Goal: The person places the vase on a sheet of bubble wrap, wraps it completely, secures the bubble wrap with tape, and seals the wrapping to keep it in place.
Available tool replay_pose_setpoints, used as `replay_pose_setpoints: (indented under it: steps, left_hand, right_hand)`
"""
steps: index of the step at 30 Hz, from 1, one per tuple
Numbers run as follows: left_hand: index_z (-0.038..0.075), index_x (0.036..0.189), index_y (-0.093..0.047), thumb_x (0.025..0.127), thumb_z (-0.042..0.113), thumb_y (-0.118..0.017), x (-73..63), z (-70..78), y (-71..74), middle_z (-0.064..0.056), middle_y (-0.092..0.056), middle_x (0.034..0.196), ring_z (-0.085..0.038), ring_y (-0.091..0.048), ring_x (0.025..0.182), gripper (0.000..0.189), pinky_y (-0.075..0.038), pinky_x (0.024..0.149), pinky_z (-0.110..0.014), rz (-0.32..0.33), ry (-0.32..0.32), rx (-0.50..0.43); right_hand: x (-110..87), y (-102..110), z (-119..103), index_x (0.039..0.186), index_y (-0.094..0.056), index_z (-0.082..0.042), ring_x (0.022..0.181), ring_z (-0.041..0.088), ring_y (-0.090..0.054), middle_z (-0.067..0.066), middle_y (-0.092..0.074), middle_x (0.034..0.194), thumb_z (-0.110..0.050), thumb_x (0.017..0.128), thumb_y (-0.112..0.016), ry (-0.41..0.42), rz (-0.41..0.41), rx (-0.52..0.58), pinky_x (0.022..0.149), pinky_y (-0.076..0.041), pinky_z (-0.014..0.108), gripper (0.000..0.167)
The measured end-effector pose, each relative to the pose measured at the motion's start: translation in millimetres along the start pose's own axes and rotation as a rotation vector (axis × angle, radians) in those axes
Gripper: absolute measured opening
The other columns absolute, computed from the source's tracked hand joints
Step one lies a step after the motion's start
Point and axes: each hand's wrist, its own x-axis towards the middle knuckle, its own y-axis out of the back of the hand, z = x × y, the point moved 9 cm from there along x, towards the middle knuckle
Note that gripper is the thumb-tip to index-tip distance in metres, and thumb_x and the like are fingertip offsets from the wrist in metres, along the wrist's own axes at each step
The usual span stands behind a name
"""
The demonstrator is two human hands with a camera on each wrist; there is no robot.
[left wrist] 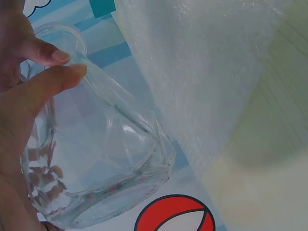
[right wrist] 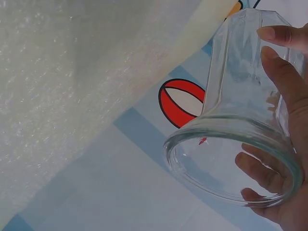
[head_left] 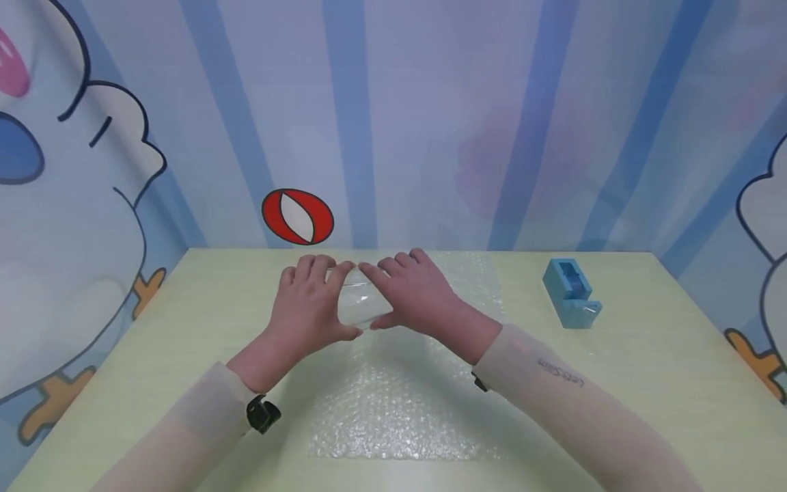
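Observation:
Both hands hold a clear faceted glass vessel (head_left: pixel 361 301) above the table, towards its far side. My left hand (head_left: pixel 307 301) grips it from the left, with fingers and thumb curved round it. From the other side my right hand (head_left: pixel 418 294) holds it the same way. In the right wrist view the vessel's round, open rim (right wrist: pixel 231 192) shows near the palm, with fingers seen through the glass. The left wrist view shows its thick base (left wrist: pixel 115 197). Bubble wrap (head_left: pixel 406 403) lies flat on the table under the hands.
A blue tape dispenser (head_left: pixel 570 294) stands at the back right of the pale table (head_left: pixel 645 396). Behind the table rises a striped blue backdrop (head_left: pixel 418 123) with cartoon figures and a red-and-white ball.

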Motion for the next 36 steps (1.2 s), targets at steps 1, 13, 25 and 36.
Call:
replay_pose_setpoints:
  steps: [1, 13, 25, 36]
  left_hand:
    - [0.012, 0.141, -0.053, 0.063, 0.051, -0.094, -0.6, 1.7, 0.1, -0.015, -0.058, 0.13, -0.034, -0.05, 0.126, 0.096, -0.051, 0.097, -0.053, 0.006, -0.014, 0.001]
    - [0.013, 0.142, -0.054, 0.064, 0.058, -0.091, -11.0, 25.3, 22.5, -0.012, -0.062, 0.132, -0.033, -0.055, 0.124, 0.097, -0.053, 0.097, -0.05, 0.182, -0.195, -0.016]
    - [0.013, 0.132, -0.064, 0.064, 0.051, -0.092, -27.1, 44.8, 32.5, -0.013, -0.067, 0.124, -0.032, -0.059, 0.118, 0.083, -0.054, 0.098, -0.049, 0.239, -0.323, -0.135]
    - [0.014, 0.132, -0.065, 0.064, 0.057, -0.091, -39.8, 62.7, 23.8, -0.009, -0.066, 0.124, -0.029, -0.059, 0.118, 0.085, -0.054, 0.102, -0.047, 0.163, -0.379, -0.198]
  right_hand:
    - [-2.5, 0, 0, 0.151, -0.049, -0.017, 0.121, 0.025, -0.064, 0.004, -0.068, 0.134, -0.062, 0.082, -0.077, 0.005, 0.013, -0.006, 0.109, -0.048, 0.047, 0.087]
    - [-40.7, 26, 11, 0.14, -0.063, -0.013, 0.104, 0.02, -0.073, 0.002, -0.077, 0.121, -0.068, 0.073, -0.081, 0.047, 0.262, -0.069, 0.096, -0.056, 0.039, 0.088]
    - [-71.5, 29, 4, 0.133, -0.066, -0.009, 0.097, 0.019, -0.074, 0.003, -0.079, 0.113, -0.066, 0.07, -0.084, 0.068, 0.309, -0.041, 0.09, -0.057, 0.037, 0.087]
    - [-96.2, 22, -2, 0.133, -0.066, -0.01, 0.096, 0.019, -0.074, 0.003, -0.079, 0.114, -0.064, 0.072, -0.084, 0.029, 0.222, 0.052, 0.089, -0.058, 0.038, 0.083]
